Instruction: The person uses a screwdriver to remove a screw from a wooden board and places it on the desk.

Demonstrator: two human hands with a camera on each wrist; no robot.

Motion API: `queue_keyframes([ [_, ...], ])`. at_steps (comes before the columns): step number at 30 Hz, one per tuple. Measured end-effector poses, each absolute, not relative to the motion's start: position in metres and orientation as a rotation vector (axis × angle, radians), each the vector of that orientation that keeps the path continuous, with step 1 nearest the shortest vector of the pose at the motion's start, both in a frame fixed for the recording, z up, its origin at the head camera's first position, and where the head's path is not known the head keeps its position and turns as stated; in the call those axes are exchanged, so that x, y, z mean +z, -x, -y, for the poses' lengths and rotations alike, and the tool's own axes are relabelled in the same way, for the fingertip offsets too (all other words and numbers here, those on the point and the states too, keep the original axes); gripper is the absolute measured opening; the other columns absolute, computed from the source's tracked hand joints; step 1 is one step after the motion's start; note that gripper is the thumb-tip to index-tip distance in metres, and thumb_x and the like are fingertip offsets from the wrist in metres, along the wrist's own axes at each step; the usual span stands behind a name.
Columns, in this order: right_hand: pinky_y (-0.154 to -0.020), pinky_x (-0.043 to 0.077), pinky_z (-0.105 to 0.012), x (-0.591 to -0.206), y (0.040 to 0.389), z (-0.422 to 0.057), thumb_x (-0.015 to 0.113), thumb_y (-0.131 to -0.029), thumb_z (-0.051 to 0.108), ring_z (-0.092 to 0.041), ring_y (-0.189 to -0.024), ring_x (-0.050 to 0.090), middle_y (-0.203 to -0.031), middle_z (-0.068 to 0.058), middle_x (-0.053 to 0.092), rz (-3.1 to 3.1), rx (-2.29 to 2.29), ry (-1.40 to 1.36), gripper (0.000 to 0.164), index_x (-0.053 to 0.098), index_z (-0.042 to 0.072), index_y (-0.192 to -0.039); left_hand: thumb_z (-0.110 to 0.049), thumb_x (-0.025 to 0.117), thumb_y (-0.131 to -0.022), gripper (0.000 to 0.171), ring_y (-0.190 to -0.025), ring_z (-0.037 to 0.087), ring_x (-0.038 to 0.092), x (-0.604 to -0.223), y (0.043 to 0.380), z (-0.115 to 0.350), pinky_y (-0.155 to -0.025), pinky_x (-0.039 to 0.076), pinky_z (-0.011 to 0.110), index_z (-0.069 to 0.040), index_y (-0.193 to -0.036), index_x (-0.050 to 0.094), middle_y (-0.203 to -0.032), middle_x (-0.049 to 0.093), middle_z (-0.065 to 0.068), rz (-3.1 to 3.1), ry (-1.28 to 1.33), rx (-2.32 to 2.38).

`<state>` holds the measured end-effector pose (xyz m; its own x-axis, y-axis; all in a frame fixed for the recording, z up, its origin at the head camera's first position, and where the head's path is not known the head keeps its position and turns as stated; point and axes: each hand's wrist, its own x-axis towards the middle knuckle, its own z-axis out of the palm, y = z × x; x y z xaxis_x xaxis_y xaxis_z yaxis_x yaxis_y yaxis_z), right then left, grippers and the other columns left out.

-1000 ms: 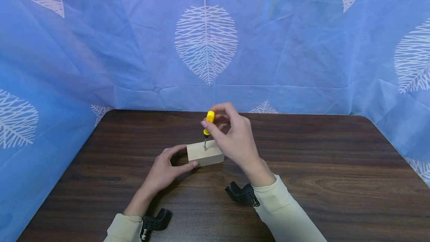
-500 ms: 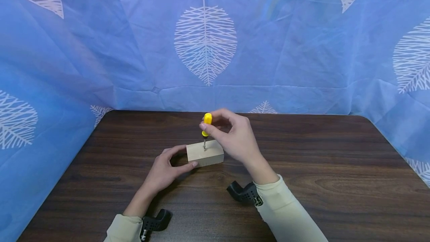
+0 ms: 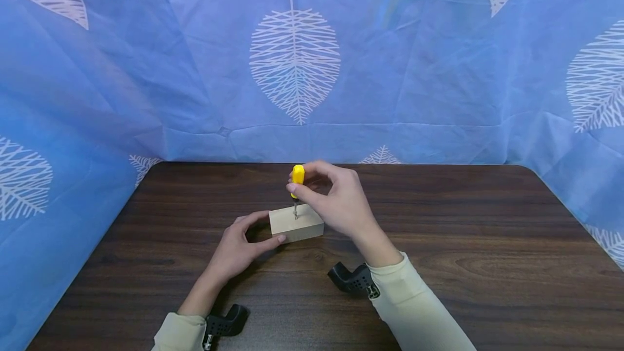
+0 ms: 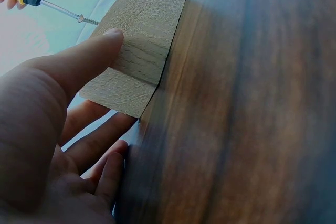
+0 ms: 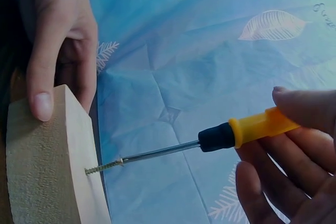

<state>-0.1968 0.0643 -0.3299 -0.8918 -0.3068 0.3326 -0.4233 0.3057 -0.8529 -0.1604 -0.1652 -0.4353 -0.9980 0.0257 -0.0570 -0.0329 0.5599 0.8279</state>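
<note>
A pale wooden block (image 3: 304, 225) lies on the dark table, and my left hand (image 3: 239, 245) grips its left end between thumb and fingers. A screw (image 5: 103, 168) stands in the block's top face, its point in the wood and most of its thread showing. My right hand (image 3: 341, 196) holds a screwdriver (image 5: 257, 129) by its yellow handle, pinched between thumb and fingers. The driver's steel shaft meets the screw head, nearly in line with it. In the left wrist view, my thumb (image 4: 100, 56) presses on the block's side.
The dark wood-grain table (image 3: 463, 242) extends around both hands. A blue cloth (image 3: 414, 69) with white leaf prints hangs behind and beside it. Black wrist-worn devices (image 3: 226, 320) sit at both sleeves.
The screwdriver has gone from leaning right to nearly upright, its handle moving slightly left and down with my right hand. My left hand and the block stay put.
</note>
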Motion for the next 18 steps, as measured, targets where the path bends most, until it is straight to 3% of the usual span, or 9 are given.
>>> queue_keyframes([
  [6, -0.087, 0.063, -0.039, -0.3292, 0.1977, -0.0638, 0.077, -0.102, 0.02, -0.017, -0.096, 0.077, -0.112, -0.001, 0.083, 2.466, 1.68, -0.733, 0.025, 0.079, 0.017, -0.126, -0.047, 0.087, -0.091, 0.069, -0.151, 0.037, 0.047, -0.4348, 0.1599, 0.1659, -0.121, 0.037, 0.07, -0.021, -0.15, 0.063, -0.154, 0.061, 0.007, -2.711, 0.011, 1.451],
  [12, -0.081, 0.062, -0.037, -0.3312, 0.1985, -0.0608, 0.076, -0.103, 0.023, -0.028, -0.096, 0.08, -0.109, 0.001, 0.082, 2.448, 1.733, -0.693, 0.017, 0.077, 0.019, -0.119, -0.047, 0.088, -0.09, 0.068, -0.15, 0.034, 0.049, -0.435, 0.1597, 0.1664, -0.122, 0.037, 0.069, -0.023, -0.149, 0.064, -0.152, 0.063, 0.006, -2.714, 0.008, 1.456],
  [18, -0.078, 0.062, -0.036, -0.3354, 0.1976, -0.0593, 0.077, -0.102, 0.028, -0.019, -0.089, 0.077, -0.102, 0.003, 0.08, 2.463, 1.645, -0.695, 0.014, 0.077, 0.02, -0.114, -0.046, 0.087, -0.091, 0.069, -0.15, 0.035, 0.049, -0.4348, 0.1602, 0.1644, -0.121, 0.037, 0.069, -0.022, -0.15, 0.063, -0.153, 0.062, 0.007, -2.721, 0.014, 1.443],
])
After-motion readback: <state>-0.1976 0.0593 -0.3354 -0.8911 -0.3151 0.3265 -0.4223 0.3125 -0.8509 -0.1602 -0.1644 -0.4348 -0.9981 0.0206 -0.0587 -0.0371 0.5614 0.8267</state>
